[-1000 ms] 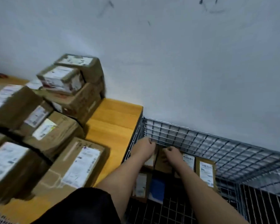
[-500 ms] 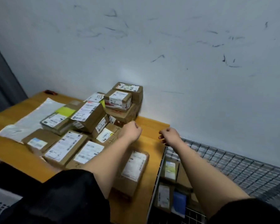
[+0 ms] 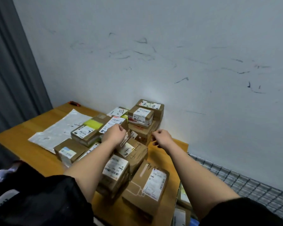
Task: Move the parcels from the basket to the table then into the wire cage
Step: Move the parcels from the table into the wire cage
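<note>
Brown cardboard parcels (image 3: 116,175) with white labels crowd the wooden table (image 3: 31,141), piled highest against the wall (image 3: 170,62); the near box (image 3: 147,185) runs lengthwise away from the person. The left hand (image 3: 113,134) hovers over the pile with fingers loosely curled, holding nothing. The right hand (image 3: 161,137) hangs just beside the stack, likewise curled and empty. A flat grey mailer (image 3: 62,128) lies left. The wire cage (image 3: 245,183) stands right of the table, parcels inside.
</note>
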`<state>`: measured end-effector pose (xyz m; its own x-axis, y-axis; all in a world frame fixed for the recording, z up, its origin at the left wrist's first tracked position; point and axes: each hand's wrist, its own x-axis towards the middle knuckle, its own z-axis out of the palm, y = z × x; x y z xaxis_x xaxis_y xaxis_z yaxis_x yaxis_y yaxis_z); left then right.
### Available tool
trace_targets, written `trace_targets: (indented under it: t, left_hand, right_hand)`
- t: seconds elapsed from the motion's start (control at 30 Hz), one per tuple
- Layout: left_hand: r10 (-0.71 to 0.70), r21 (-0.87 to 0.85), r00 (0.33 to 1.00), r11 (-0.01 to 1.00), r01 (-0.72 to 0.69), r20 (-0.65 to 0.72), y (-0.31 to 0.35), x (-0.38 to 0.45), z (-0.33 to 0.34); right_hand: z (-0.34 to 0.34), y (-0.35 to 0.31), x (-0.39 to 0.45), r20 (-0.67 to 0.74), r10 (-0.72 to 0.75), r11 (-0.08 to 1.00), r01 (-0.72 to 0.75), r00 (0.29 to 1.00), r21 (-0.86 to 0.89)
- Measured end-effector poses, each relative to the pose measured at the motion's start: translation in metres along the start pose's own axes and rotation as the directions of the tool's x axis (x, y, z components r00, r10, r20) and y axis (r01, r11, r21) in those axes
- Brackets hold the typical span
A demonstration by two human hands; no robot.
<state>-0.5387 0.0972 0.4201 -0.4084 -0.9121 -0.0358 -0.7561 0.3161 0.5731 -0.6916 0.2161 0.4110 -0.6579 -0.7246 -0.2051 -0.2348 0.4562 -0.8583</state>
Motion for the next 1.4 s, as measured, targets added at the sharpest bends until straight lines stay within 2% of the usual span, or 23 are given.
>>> trace_targets:
  t: [0.17, 0.37, 0.53, 0.63, 0.73, 1.0, 1.23, 1.4]
  left_hand:
    - [-0.074, -0.038, 0.992, 0.997, 0.070, -0.100, -0.014, 0.010, -0.018]
    - [-0.107, 0.011, 0.988, 0.994, 0.109, -0.113, -0.035, 0.023, -0.031]
    - [-0.093, 0.046, 0.996, 0.995, 0.092, 0.004, -0.050, 0.051, -0.033]
    - [-0.077, 0.069, 0.993, 0.995, 0.071, 0.093, -0.060, 0.071, -0.032]
    - [-0.035, 0.064, 0.985, 0.998, 0.025, 0.168, -0.071, 0.093, -0.033]
    - [0.030, -0.012, 0.958, 1.000, -0.028, 0.285, -0.098, 0.124, -0.021]
    - [0.088, 0.038, 0.960, 0.994, -0.101, 0.267, -0.102, 0.123, -0.014]
    - [0.133, -0.039, 0.969, 0.991, -0.128, 0.207, -0.089, 0.117, -0.012]
  right_hand:
    - [0.003, -0.016, 0.020, 0.039, -0.046, 0.999, 0.047, 0.998, -0.025]
    - [0.030, -0.022, 0.036, 0.064, -0.040, 0.998, 0.044, 0.997, -0.052]
    - [0.061, -0.036, 0.054, 0.093, -0.041, 0.996, 0.048, 0.995, -0.073]
    - [0.085, -0.045, 0.060, 0.103, 0.014, 0.998, -0.008, 0.995, -0.060]
    - [0.111, -0.055, 0.063, 0.113, 0.097, 0.995, -0.099, 0.989, 0.013]
    - [0.160, -0.065, 0.074, 0.092, 0.211, 0.964, -0.223, 0.973, 0.147]
    - [0.182, -0.062, 0.079, 0.062, 0.275, 0.926, -0.281, 0.959, 0.252]
    - [0.187, -0.055, 0.081, 0.050, 0.330, 0.859, -0.322, 0.942, 0.397]
